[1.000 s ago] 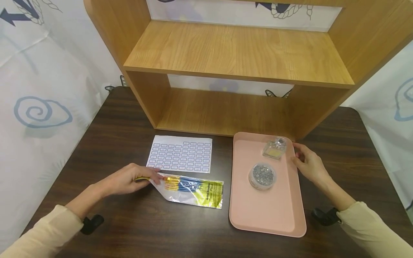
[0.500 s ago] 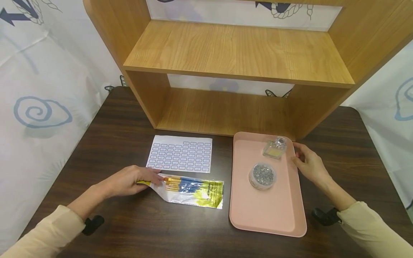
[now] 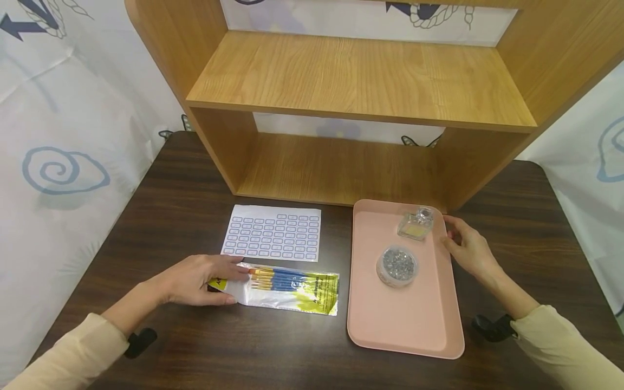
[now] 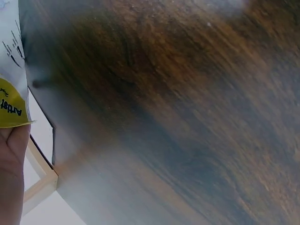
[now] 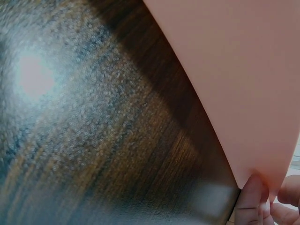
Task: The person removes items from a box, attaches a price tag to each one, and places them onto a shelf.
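Pale pink, a shallow tray (image 3: 402, 322) lies lengthwise on a dark wood-grain table (image 3: 244, 352), its far end close up to a light wooden shelf unit (image 3: 361, 81). The right hand (image 3: 468, 249) pinches the tray's right rim near the far corner, thumb and fingers closed about the edge, probably to keep it from sliding. Inside the tray, a square glass bottle (image 3: 414, 227) sits at the far right; whether it is upright or on its side is hard to tell. Nearer the middle is a round clear tub (image 3: 397, 265) of silvery bits; the raised rim seems suited to containing both. To the left, apart from the tray, a clear and yellow bag (image 3: 319, 292) of blue-handled brushes (image 3: 278, 279) lies on the table. The left hand (image 3: 202, 279) spans its left end, fingers toward the far edge, thumb along the near edge, perhaps because bridging the width steadies slippery film; whether it clamps or merely rests there, I cannot tell. Just beyond lies a white sheet of printed labels (image 3: 273, 233)
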Action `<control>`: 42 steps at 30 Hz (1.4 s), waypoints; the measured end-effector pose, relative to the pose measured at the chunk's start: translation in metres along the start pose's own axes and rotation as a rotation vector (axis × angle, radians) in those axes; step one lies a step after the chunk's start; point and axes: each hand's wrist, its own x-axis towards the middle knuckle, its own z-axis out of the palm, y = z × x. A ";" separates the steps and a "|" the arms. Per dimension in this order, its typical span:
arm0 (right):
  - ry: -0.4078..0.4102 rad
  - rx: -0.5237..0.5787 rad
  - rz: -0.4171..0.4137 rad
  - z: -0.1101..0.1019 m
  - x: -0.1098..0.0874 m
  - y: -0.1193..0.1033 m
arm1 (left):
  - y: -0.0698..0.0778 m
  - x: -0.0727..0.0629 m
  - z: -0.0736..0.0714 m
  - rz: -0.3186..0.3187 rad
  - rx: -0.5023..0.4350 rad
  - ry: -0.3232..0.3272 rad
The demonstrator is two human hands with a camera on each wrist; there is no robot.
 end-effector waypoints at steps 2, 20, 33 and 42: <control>0.011 -0.007 -0.006 0.000 0.000 0.000 | 0.000 0.001 -0.002 0.018 -0.038 0.016; 0.025 -0.007 -0.010 0.003 0.001 0.004 | -0.030 0.036 -0.019 -0.651 -0.220 0.470; 0.018 -0.006 -0.014 0.004 0.001 0.003 | -0.041 0.062 -0.017 -0.863 -0.174 0.359; 0.017 -0.009 -0.004 0.002 0.001 0.003 | -0.039 0.070 -0.014 -0.889 -0.131 0.341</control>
